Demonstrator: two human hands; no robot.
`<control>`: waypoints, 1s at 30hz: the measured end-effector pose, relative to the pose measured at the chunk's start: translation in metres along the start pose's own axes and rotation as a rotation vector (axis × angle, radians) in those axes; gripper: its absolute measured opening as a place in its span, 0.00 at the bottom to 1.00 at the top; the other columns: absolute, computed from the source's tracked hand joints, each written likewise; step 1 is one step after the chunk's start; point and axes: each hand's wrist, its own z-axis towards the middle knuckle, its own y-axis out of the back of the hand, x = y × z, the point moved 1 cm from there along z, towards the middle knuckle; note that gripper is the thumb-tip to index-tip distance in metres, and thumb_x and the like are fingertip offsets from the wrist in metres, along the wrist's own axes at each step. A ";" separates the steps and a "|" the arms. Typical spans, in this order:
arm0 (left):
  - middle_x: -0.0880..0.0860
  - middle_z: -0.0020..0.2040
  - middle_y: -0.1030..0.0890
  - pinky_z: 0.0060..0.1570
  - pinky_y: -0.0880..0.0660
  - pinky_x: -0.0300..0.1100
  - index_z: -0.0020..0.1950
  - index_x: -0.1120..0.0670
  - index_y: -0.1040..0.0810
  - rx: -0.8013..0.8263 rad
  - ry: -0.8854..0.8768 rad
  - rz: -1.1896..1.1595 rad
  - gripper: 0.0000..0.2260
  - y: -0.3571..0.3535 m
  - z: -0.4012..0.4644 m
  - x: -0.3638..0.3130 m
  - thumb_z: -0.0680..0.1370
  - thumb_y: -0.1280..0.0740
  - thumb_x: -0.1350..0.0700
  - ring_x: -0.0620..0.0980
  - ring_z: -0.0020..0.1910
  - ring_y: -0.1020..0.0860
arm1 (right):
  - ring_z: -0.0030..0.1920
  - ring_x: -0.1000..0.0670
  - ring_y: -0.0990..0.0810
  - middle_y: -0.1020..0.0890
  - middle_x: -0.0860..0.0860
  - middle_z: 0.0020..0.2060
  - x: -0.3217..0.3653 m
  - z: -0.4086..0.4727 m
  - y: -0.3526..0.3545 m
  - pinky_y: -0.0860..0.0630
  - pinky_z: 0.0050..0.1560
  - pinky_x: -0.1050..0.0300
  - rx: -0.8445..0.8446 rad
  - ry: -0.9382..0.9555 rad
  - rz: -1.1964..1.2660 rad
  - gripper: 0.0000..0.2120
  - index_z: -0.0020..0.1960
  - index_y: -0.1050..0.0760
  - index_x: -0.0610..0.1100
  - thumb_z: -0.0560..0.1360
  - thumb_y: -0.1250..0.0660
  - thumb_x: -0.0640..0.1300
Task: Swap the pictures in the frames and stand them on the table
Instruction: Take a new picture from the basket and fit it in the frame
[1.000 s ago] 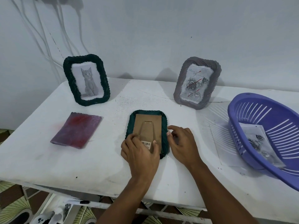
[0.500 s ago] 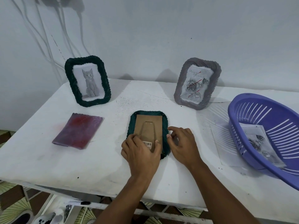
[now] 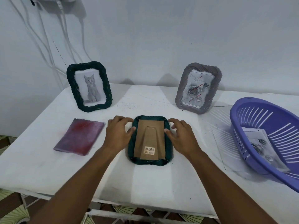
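White table [image 3: 48, 175] against pale wall [image 3: 161, 38]; cables [image 3: 48, 38] hang; floor perhaps patterned.

Viewpoint: one head-worn wide-angle camera, above and behind the left hand [image 3: 119, 135] and right hand [image 3: 182, 136].
Direction: forward and down, along both forearms toward the wall [image 3: 161, 38].
Nearness: close; forearms enter from the bottom edge, hands lie near centre.
Coverage: the table [image 3: 40, 172] from its near edge below the wrists to its far edge beyond the fingertips; a purple basket [image 3: 239, 123] is cut off right of the right hand.
Distortion: table edges bow outward.
Shared field: single view only.
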 end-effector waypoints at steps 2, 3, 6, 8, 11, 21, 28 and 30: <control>0.54 0.64 0.29 0.59 0.36 0.44 0.64 0.49 0.25 0.091 -0.011 0.040 0.16 -0.002 0.014 0.000 0.77 0.33 0.50 0.55 0.64 0.35 | 0.59 0.46 0.30 0.26 0.48 0.58 0.007 0.014 0.001 0.30 0.59 0.51 0.044 -0.005 -0.037 0.19 0.67 0.32 0.52 0.77 0.36 0.52; 0.54 0.65 0.30 0.60 0.36 0.46 0.66 0.48 0.26 0.128 -0.010 0.053 0.18 -0.003 0.020 -0.001 0.76 0.32 0.49 0.55 0.65 0.36 | 0.61 0.45 0.31 0.27 0.47 0.60 0.010 0.020 0.001 0.31 0.61 0.49 0.069 -0.013 -0.064 0.20 0.67 0.32 0.52 0.77 0.36 0.53; 0.54 0.67 0.33 0.62 0.36 0.50 0.69 0.46 0.30 0.200 0.003 0.105 0.22 -0.008 0.033 -0.001 0.76 0.32 0.46 0.56 0.66 0.39 | 0.65 0.43 0.34 0.31 0.46 0.64 0.016 0.031 0.000 0.33 0.64 0.48 0.166 -0.028 -0.187 0.23 0.69 0.33 0.51 0.76 0.35 0.54; 0.55 0.67 0.33 0.63 0.36 0.51 0.70 0.45 0.32 0.234 0.003 0.157 0.23 -0.012 0.038 -0.001 0.75 0.32 0.45 0.57 0.66 0.39 | 0.65 0.43 0.35 0.32 0.46 0.65 0.019 0.034 0.000 0.33 0.64 0.47 0.202 -0.033 -0.234 0.25 0.70 0.34 0.51 0.75 0.34 0.54; 0.55 0.67 0.34 0.62 0.36 0.51 0.70 0.44 0.32 0.281 -0.015 0.216 0.24 -0.014 0.044 0.000 0.75 0.32 0.44 0.57 0.66 0.39 | 0.65 0.43 0.35 0.32 0.46 0.64 0.021 0.036 0.000 0.32 0.63 0.47 0.219 -0.043 -0.269 0.25 0.70 0.34 0.51 0.75 0.34 0.54; 0.53 0.65 0.34 0.61 0.37 0.49 0.68 0.45 0.29 0.350 -0.053 0.220 0.25 -0.012 0.056 -0.003 0.72 0.28 0.46 0.56 0.65 0.39 | 0.64 0.44 0.34 0.31 0.46 0.64 0.027 0.037 -0.002 0.32 0.61 0.49 0.210 -0.055 -0.315 0.25 0.71 0.34 0.50 0.76 0.34 0.52; 0.53 0.63 0.33 0.58 0.37 0.47 0.64 0.46 0.27 0.358 -0.049 0.181 0.23 -0.015 0.062 -0.003 0.71 0.26 0.48 0.56 0.64 0.38 | 0.66 0.44 0.35 0.32 0.46 0.66 0.030 0.038 -0.002 0.32 0.63 0.49 0.213 -0.086 -0.278 0.27 0.71 0.35 0.48 0.75 0.32 0.51; 0.53 0.62 0.33 0.58 0.38 0.46 0.63 0.47 0.27 0.356 -0.045 0.166 0.22 -0.015 0.063 -0.003 0.70 0.26 0.49 0.55 0.64 0.38 | 0.66 0.44 0.35 0.32 0.46 0.66 0.031 0.040 -0.002 0.33 0.64 0.48 0.227 -0.100 -0.268 0.28 0.72 0.35 0.48 0.74 0.31 0.50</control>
